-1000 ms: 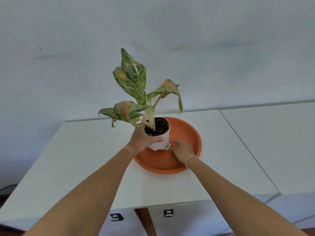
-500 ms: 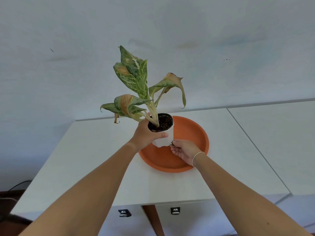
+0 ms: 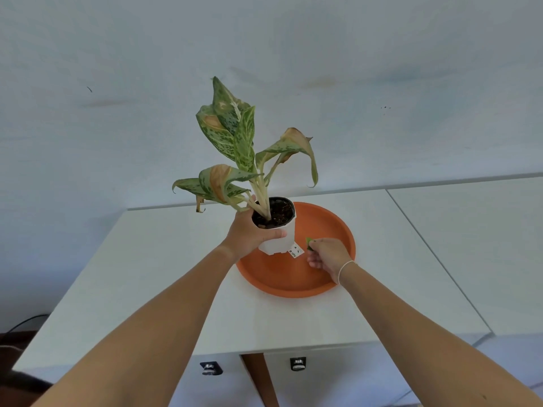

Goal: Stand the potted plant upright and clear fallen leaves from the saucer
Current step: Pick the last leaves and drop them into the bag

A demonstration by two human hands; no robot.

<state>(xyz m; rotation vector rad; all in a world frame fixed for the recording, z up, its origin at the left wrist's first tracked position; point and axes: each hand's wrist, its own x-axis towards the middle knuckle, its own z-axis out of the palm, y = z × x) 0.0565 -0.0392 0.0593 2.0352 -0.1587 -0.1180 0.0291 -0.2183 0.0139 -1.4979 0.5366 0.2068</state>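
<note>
Potted plant (image 3: 258,183): small white plastic pot (image 3: 279,236), dark soil to the rim, a few long variegated leaves with browned patches. Looks light, but top-heavy: the foliage reaches high and leans left, so I'd expect it to tip that way if let go carelessly. Pot wall is probably thin and a bit flexible; smooth plastic, likely slippery. Best hold is around the upper pot wall just under the rim, not the stems; those look soft and would bruise or snap.

Position: pot is roughly upright, at the back-left part of the orange saucer (image 3: 329,284). Can't tell whether its base is fully down or held just clear. A small white tag (image 3: 296,250) sticks out at the base.

Left hand (image 3: 249,235) is wrapped around the pot from the left side, thumb across the front just under the rim, gripping it firmly. Lowest leaves hang right over the knuckles.

Fallen leaf piece (image 3: 309,242): small green scrap, light and limp, needs a fingertip pinch. Right hand (image 3: 329,255) has it pinched at the fingertips, over the saucer just right of the pot's base, close to the tag but not touching it.

No other leaf bits visible on the exposed saucer floor; area behind the pot and under the hand is hidden. Saucer sits on a white table (image 3: 164,283), near the centre.
</note>
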